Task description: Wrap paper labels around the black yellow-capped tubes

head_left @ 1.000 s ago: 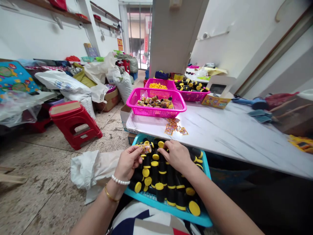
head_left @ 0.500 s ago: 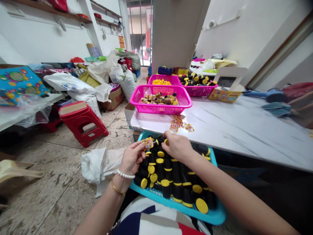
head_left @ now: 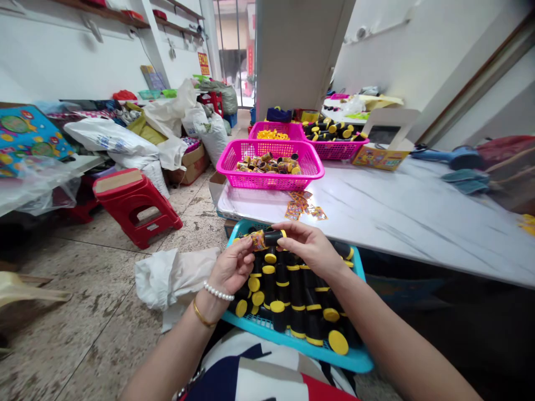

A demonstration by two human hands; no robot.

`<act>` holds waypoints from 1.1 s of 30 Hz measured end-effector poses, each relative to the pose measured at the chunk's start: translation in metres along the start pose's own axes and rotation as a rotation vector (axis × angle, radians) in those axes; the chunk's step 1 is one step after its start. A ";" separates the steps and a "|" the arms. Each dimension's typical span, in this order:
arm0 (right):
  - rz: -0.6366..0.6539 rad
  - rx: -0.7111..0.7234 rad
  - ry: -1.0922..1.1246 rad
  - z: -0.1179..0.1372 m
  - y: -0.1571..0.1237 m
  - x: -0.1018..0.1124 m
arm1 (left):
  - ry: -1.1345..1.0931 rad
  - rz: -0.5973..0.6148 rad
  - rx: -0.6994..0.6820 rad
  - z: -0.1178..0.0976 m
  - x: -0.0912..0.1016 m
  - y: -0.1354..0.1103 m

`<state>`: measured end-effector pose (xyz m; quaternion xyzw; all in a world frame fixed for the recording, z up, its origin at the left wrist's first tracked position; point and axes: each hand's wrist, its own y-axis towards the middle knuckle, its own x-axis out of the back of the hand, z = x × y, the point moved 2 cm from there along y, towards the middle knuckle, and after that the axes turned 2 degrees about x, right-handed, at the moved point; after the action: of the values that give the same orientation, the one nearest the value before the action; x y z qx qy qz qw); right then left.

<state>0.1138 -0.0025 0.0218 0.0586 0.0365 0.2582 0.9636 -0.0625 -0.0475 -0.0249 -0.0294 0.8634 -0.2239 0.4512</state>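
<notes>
My left hand [head_left: 232, 267] pinches a small orange printed label [head_left: 258, 240] between thumb and fingertips. In my right hand [head_left: 311, 248] is a black canister [head_left: 273, 239], gripped at its yellow-capped end and lying nearly level. The canister's far end meets the label; I cannot tell whether the label is around it or only against it. Both hands are above a turquoise basket [head_left: 301, 350] full of black canisters with yellow caps [head_left: 297, 322]. Several loose printed labels [head_left: 296, 206] lie on the table edge just beyond my hands.
A pink basket [head_left: 270, 181] of labelled canisters stands on the marble-patterned table [head_left: 388, 206]. Behind it are a pink basket [head_left: 301, 132] of yellow caps, another [head_left: 340, 149] of black canisters, and a printed box [head_left: 382, 157]. A red stool [head_left: 137, 206] and white sack [head_left: 167, 278] are at left.
My right hand has lifted a black canister out of the turquoise basket and brought it to the label in my left hand. The view has shifted slightly.
</notes>
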 end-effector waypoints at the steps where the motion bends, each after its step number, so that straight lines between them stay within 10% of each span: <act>1: -0.018 0.000 0.024 0.000 0.000 0.000 | 0.007 0.004 -0.004 0.000 -0.001 0.000; 14: -0.135 0.095 -0.457 0.000 -0.004 -0.003 | 0.050 -0.023 -0.055 0.004 -0.007 0.001; 22: -0.061 0.120 -0.285 -0.009 -0.006 -0.007 | 0.307 -0.141 -0.319 0.006 0.002 -0.009; 27: -0.014 0.179 -0.317 -0.009 -0.003 -0.007 | 0.479 0.135 -0.310 0.005 -0.003 -0.006; 33: -0.087 0.283 -0.487 0.005 -0.008 -0.001 | 0.640 0.165 -0.395 0.003 -0.028 0.002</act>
<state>0.1175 -0.0099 0.0253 0.2510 -0.1579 0.1871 0.9365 -0.0435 -0.0401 -0.0059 0.0253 0.9865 -0.0141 0.1610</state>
